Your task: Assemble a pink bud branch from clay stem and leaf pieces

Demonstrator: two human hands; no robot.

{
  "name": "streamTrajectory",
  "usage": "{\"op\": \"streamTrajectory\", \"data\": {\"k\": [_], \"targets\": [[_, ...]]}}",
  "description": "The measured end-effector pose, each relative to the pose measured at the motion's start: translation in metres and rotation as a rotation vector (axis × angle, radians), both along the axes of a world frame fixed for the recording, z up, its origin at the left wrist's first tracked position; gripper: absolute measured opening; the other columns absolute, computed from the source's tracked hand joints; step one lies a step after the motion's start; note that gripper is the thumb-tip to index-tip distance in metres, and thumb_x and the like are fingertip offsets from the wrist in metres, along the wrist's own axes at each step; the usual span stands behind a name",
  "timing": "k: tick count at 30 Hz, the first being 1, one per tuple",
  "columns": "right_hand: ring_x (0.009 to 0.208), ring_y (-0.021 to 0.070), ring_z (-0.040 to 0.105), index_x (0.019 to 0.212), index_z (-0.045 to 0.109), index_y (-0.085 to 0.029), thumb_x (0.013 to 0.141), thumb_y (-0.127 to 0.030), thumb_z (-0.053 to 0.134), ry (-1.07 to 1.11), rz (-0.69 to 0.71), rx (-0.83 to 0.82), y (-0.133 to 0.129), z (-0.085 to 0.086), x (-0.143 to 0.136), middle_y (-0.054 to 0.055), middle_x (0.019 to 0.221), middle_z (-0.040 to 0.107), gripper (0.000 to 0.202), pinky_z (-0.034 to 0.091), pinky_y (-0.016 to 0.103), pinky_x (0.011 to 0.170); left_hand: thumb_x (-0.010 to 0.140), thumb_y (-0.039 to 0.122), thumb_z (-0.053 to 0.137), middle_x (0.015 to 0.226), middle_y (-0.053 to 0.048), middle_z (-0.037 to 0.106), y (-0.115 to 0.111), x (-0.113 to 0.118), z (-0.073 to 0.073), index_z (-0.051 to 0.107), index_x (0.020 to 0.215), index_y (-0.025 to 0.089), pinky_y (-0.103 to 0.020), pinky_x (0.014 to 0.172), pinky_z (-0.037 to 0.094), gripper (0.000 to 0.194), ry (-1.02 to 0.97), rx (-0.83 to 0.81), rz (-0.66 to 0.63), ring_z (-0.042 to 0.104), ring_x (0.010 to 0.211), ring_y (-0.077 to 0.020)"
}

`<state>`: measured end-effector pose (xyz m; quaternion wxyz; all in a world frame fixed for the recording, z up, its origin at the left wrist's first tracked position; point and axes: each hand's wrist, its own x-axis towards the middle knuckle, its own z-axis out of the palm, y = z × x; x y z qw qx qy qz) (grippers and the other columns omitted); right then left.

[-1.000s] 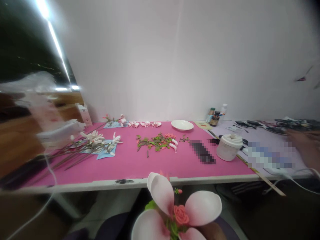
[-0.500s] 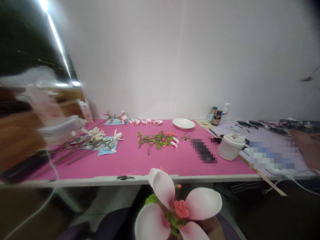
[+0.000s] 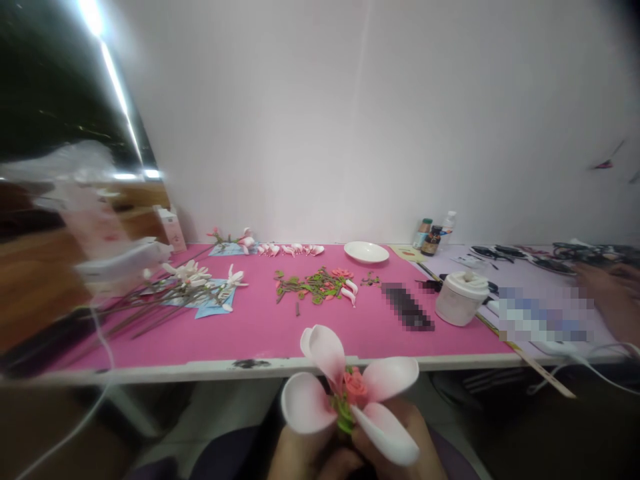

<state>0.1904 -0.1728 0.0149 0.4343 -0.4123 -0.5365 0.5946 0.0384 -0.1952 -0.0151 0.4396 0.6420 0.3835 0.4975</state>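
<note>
A large artificial flower (image 3: pixel 344 405) is held up at the table's front edge, facing me. Its several white petals blush pink at the base, round a coral rose and green leaf pieces. My left hand (image 3: pixel 297 455) is closed on its underside from the left. From the right, my right hand (image 3: pixel 413 433) grips it behind the lower right petal. Petals hide many of my fingertips and the stem. Beyond, a heap of green and brown sprig pieces (image 3: pixel 315 287) lies on the pink tabletop (image 3: pixel 260 337), with two pale pink petals (image 3: pixel 349 293) at its right.
Long-stemmed white flowers (image 3: pixel 193 275) lie at left on blue packets. Pink petal pieces (image 3: pixel 295 250) line the back near a white plate (image 3: pixel 366 252). A white tub (image 3: pixel 461 300), small bottles (image 3: pixel 430 239) and a ruler (image 3: pixel 543 373) are at right. Another person's hand (image 3: pixel 607 293) reaches in.
The flower has moved up and away from me and tilted, so more of both my hands shows beneath it. The other person's hand at the right has shifted slightly.
</note>
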Motion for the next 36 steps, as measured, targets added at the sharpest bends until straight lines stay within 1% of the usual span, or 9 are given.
{"op": "streamTrajectory", "data": {"k": [5,8,10,13,17,20,26,29,36], "targets": [[0.044,0.0050,0.029,0.074,0.062,-0.014,0.066,-0.051,0.072,0.093,-0.086,-0.006,0.010,-0.002,0.002,-0.005,0.050,0.042,0.039,0.021,0.019,0.041,0.078,0.012,0.063,0.123,-0.008,0.063,0.007,-0.001,-0.008,0.056,0.125,0.031,-0.031,0.088,0.048,0.052,0.110,0.142,0.083,0.060,0.108,-0.0265],[0.042,0.0037,0.027,0.072,0.059,-0.014,0.070,-0.052,0.070,0.105,-0.058,-0.012,0.014,-0.005,0.006,-0.007,0.047,0.037,0.039,0.017,0.018,0.041,0.079,0.009,0.060,0.120,-0.008,0.065,0.004,-0.002,-0.007,0.059,0.120,0.032,-0.029,0.090,0.046,0.047,0.079,0.215,0.195,0.060,0.107,-0.0231],[0.042,0.0031,0.025,0.071,0.057,-0.014,0.071,-0.053,0.070,0.137,-0.045,-0.033,0.016,-0.005,0.009,-0.008,0.046,0.035,0.041,0.016,0.017,0.040,0.080,0.011,0.060,0.104,-0.007,0.069,0.001,-0.002,-0.008,0.067,0.105,0.028,-0.027,0.083,0.048,0.031,0.018,0.214,0.260,0.063,0.096,-0.0209],[0.040,0.0022,0.022,0.063,0.052,-0.014,0.070,-0.056,0.069,0.177,-0.078,-0.058,0.018,-0.006,0.011,-0.009,0.044,0.033,0.045,0.012,0.018,0.040,0.081,0.024,0.063,0.074,-0.005,0.067,-0.003,0.003,-0.015,0.071,0.082,0.020,-0.023,0.064,0.047,0.009,-0.126,-0.039,0.230,0.061,0.069,-0.0152],[0.038,0.0015,0.019,0.063,0.052,-0.014,0.071,-0.054,0.069,0.170,-0.111,-0.056,0.018,-0.009,0.013,-0.009,0.040,0.032,0.044,0.009,0.019,0.039,0.070,0.051,0.069,0.054,-0.002,0.061,0.003,0.022,-0.026,0.071,0.081,0.012,-0.019,0.044,0.035,0.041,-0.465,-0.636,-0.045,0.048,0.043,-0.0074],[0.039,0.0021,0.020,0.070,0.055,-0.014,0.067,-0.057,0.071,0.169,-0.144,-0.072,0.017,-0.009,0.013,-0.009,0.042,0.033,0.046,0.010,0.019,0.040,0.056,0.056,0.077,0.053,-0.001,0.059,0.013,0.037,-0.026,0.071,0.082,0.009,-0.018,0.037,0.029,0.054,-0.794,-0.832,-0.118,0.045,0.038,-0.0055],[0.041,0.0037,0.026,0.063,0.053,-0.015,0.063,-0.060,0.071,0.064,-0.140,-0.053,0.015,-0.004,0.013,-0.007,0.043,0.035,0.049,0.014,0.019,0.040,0.056,0.039,0.084,0.049,0.002,0.055,0.022,0.048,-0.014,0.068,0.070,0.010,-0.014,0.036,0.026,0.036,-1.104,-0.982,-0.203,0.042,0.037,-0.0030],[0.040,0.0048,0.029,0.058,0.050,-0.016,0.061,-0.060,0.071,0.016,-0.149,-0.023,0.017,-0.002,0.010,-0.006,0.042,0.038,0.049,0.018,0.019,0.040,0.050,0.036,0.087,0.047,0.002,0.054,0.020,0.049,-0.011,0.066,0.066,0.008,-0.013,0.036,0.025,0.038,-1.129,-0.988,-0.162,0.042,0.038,-0.0031],[0.038,0.0061,0.032,0.050,0.047,-0.017,0.060,-0.046,0.075,-0.049,-0.093,0.020,0.015,0.008,0.007,-0.005,0.040,0.040,0.042,0.020,0.021,0.038,0.060,0.031,0.083,0.050,0.003,0.052,0.017,0.043,-0.010,0.065,0.068,0.011,-0.015,0.041,0.027,0.029,-1.119,-0.940,-0.169,0.040,0.042,-0.0029]]}}
